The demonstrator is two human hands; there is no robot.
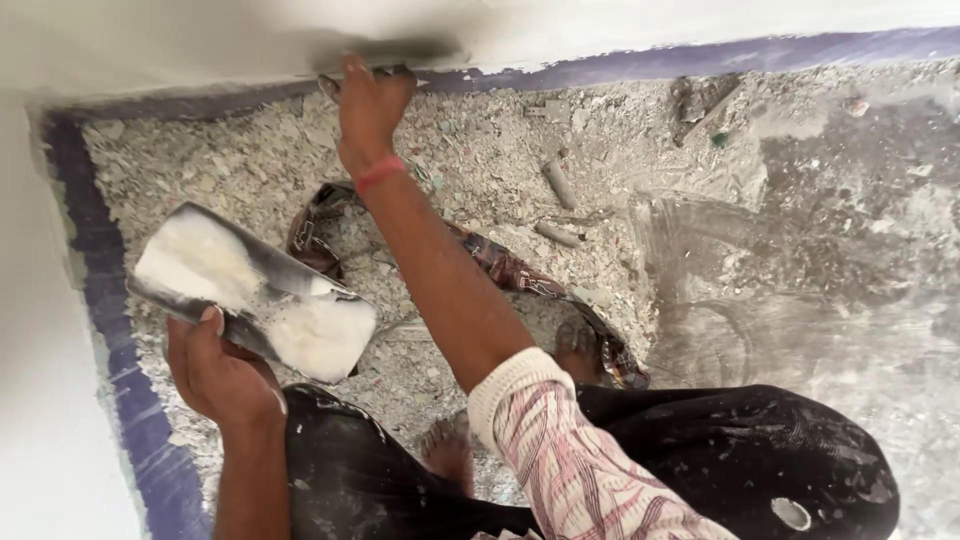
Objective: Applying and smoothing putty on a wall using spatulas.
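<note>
My left hand (218, 372) grips a flat metal plate (255, 292) loaded with white putty, held low at the left. My right hand (368, 108) reaches forward to the foot of the white wall (230, 40) and presses a putty knife (395, 58) against it; the blade leaves a grey smear on the wet surface. A red band circles the right wrist, and a striped sleeve is pushed up near the elbow. I squat with dark, putty-spotted trousers (700, 450) and bare feet (450, 450) below.
The floor (800, 250) is covered in dried putty crumbs and dust. A purple strip (110, 300) runs along the base of both walls. A crumpled patterned wrapper (500, 265) and short grey sticks (558, 185) lie on the rubble.
</note>
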